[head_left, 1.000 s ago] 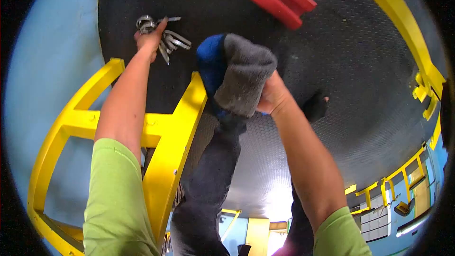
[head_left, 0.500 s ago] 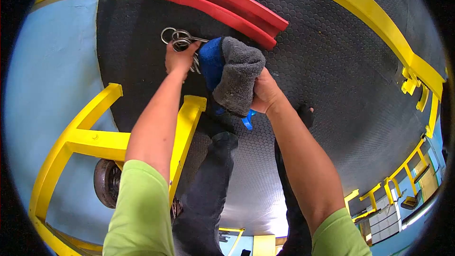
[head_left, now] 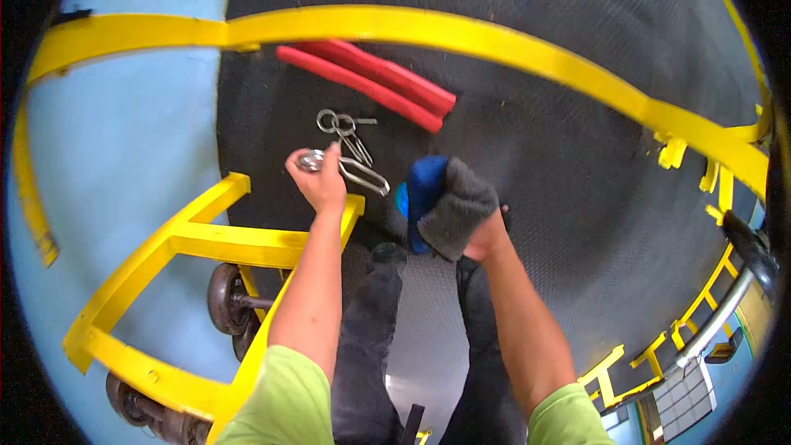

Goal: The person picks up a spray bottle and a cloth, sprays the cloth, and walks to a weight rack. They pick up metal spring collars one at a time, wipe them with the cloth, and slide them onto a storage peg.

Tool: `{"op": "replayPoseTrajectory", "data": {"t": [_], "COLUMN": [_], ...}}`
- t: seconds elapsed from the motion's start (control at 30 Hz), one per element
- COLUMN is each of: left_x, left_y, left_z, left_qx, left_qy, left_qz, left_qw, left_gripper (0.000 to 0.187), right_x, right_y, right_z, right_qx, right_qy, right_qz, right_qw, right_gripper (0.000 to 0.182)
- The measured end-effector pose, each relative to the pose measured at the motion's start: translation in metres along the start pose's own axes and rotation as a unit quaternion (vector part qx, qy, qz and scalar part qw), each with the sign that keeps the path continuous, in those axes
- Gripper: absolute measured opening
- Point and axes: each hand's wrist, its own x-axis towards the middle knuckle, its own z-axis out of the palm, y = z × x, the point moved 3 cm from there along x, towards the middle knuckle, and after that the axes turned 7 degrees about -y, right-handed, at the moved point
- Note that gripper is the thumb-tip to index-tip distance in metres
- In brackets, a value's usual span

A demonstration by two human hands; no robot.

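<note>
My left hand (head_left: 320, 185) is closed around a metal spring collar (head_left: 362, 175), its shiny coil at the fingertips and its long loop handle pointing right. Just beyond, more spring collars (head_left: 346, 128) lie on the black floor mat. My right hand (head_left: 488, 237) grips a folded towel (head_left: 461, 210), grey on one side and blue on the other. It hangs to the right of the collar, apart from it. A bright blue piece (head_left: 402, 198) shows at the towel's left edge; what it belongs to is hidden.
Two red padded-looking bars (head_left: 371, 86) lie on the mat (head_left: 577, 222) ahead. A yellow frame bar (head_left: 428, 23) arches across the far side. At left stands another yellow frame (head_left: 239, 239), with dark weight plates (head_left: 224, 297) beside a blue wall (head_left: 140, 132).
My left hand has lifted one spring collar away from the others and toward me. The towel in my right hand has moved right and slightly nearer. The head view has shifted.
</note>
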Motion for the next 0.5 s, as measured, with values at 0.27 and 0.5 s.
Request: {"op": "replayPoseTrajectory", "data": {"t": [0.27,0.5], "left_x": [-0.14,-0.235], "left_y": [0.283,0.5], "left_z": [-0.004,-0.041], "left_qx": [-0.166,-0.229], "left_qy": [-0.246,-0.201], "left_qz": [0.02,0.159], "left_qw": [0.955,0.939], "left_gripper": [0.041,0.046], "right_x": [-0.145,-0.238], "right_y": [-0.05,-0.037], "right_z": [0.159,0.372], "right_qx": [-0.252,-0.237], "right_qy": [0.095,-0.051], "right_qz": [-0.082,-0.125], "right_qw": [0.96,0.962], "right_gripper": [0.034,0.03]}}
